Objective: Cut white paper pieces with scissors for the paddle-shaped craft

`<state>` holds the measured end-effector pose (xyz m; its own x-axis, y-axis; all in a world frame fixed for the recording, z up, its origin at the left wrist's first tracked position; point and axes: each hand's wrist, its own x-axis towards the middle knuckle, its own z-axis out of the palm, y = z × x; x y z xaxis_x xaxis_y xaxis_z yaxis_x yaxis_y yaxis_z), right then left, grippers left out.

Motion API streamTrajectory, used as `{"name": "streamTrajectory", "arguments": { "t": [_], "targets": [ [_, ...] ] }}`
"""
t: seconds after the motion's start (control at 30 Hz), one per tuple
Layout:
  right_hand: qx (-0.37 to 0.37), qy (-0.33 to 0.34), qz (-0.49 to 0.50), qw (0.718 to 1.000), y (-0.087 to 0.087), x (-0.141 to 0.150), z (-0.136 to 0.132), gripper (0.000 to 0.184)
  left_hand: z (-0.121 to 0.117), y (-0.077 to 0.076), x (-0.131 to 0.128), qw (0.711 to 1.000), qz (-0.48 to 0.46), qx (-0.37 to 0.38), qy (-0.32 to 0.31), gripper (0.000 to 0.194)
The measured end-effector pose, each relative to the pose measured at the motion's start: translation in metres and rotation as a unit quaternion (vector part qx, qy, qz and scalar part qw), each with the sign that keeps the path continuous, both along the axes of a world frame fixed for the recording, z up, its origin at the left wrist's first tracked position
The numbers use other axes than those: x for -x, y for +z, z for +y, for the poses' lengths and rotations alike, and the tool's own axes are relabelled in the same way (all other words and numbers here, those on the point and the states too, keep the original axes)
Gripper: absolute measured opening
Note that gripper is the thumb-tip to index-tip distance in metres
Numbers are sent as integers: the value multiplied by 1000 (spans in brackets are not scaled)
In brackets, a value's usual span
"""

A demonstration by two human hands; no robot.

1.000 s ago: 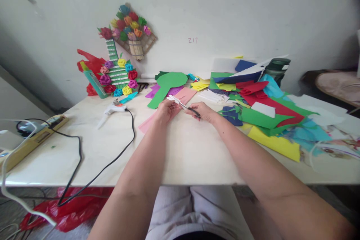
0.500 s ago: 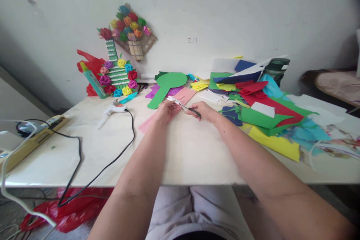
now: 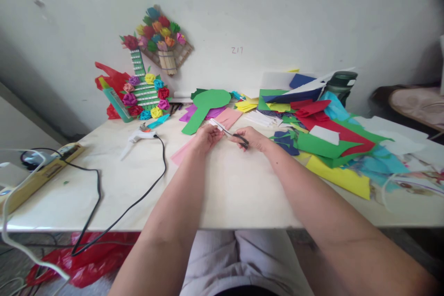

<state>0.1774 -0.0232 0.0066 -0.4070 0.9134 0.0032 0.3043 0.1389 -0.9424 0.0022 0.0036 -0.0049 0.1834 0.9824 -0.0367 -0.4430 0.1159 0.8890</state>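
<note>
My right hand [image 3: 252, 138] is closed on the black handles of a pair of scissors [image 3: 239, 138], whose blades point left toward my other hand. My left hand [image 3: 208, 138] pinches a small white paper piece [image 3: 215, 125], and the blades lie against it. Beneath and beyond both hands a pink paper strip [image 3: 231, 118] runs diagonally over the table. A green paper cutout [image 3: 210, 101] with a round head and a stem lies just past my left hand. White paper strips [image 3: 265, 119] are stacked beyond my right hand.
A white glue gun [image 3: 142, 135] with a black cord rests on the left, near a yellow power strip [image 3: 43, 173]. Paper-flower crafts [image 3: 147, 92] and a glue bottle [image 3: 116, 101] stand against the wall. Coloured paper [image 3: 338, 175] and a dark bottle [image 3: 342, 85] fill the right side.
The white paper and scissors have shifted slightly to the right and down at the left hand. The scissor handles look a little wider apart. Everything else stays in place.
</note>
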Motion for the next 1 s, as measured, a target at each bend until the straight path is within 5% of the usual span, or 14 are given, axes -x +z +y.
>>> {"name": "streamTrajectory", "arguments": {
  "t": [0.33, 1.0],
  "targets": [
    [-45, -14, -15, 999, -4, -1, 6, 39, 3, -1, 0, 1000, 13, 14, -2, 9],
    [-8, -51, 34, 998, 1, 7, -1, 36, 5, -1, -2, 996, -61, 45, 56, 7]
  ]
}}
